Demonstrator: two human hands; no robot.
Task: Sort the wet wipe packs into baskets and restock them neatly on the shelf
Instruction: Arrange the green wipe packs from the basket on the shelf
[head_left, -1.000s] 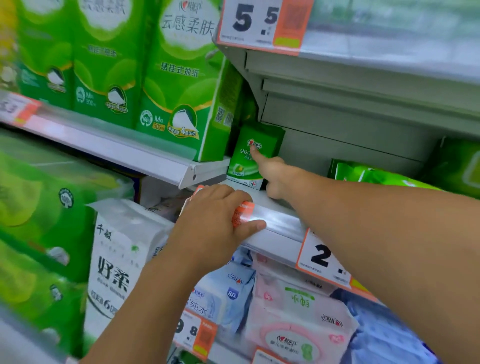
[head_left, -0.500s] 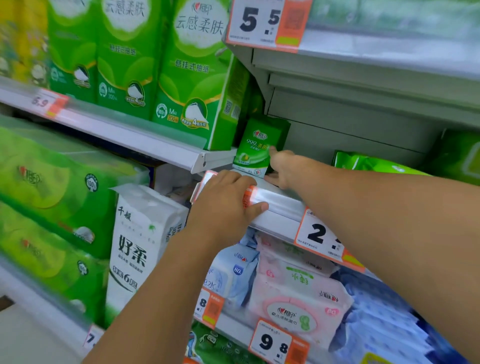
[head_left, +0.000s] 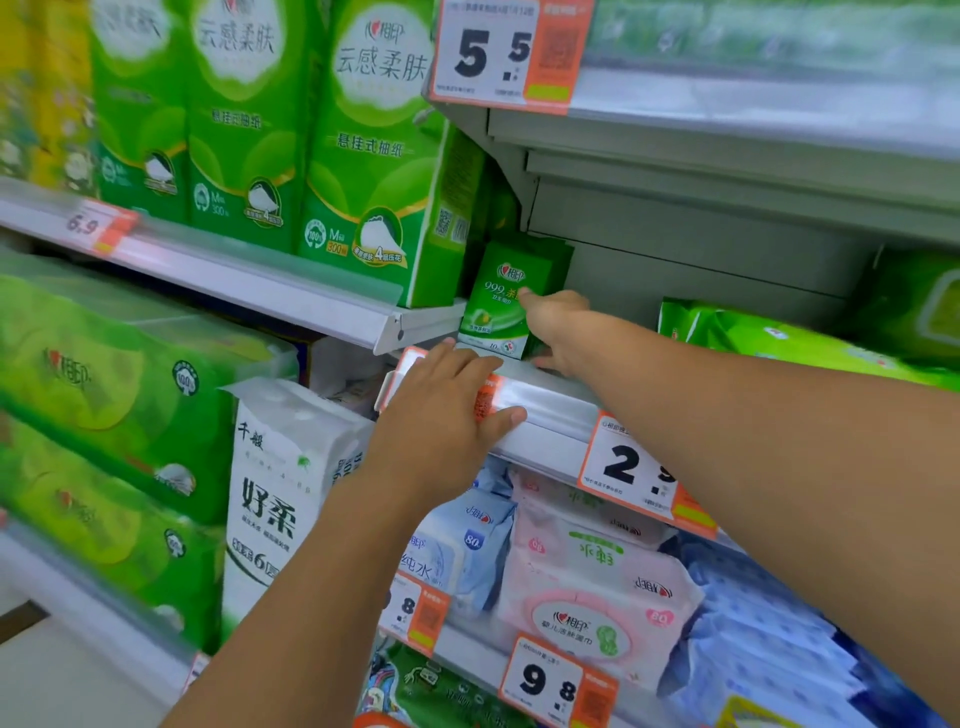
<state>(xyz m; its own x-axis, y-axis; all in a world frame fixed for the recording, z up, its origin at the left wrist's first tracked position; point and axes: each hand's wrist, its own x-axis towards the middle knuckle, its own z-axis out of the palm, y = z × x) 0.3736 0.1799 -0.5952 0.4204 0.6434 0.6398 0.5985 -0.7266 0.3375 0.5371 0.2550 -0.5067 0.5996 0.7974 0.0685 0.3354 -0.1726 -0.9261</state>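
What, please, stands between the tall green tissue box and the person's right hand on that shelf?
In the head view, only the small green wipe pack stands upright between the tissue box and the right hand, which grips it.

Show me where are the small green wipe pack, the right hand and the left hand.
small green wipe pack (head_left: 501, 306): head view, on its printed front face.
right hand (head_left: 558, 325): head view, on the back of the hand.
left hand (head_left: 441, 410): head view, on the back of the hand.
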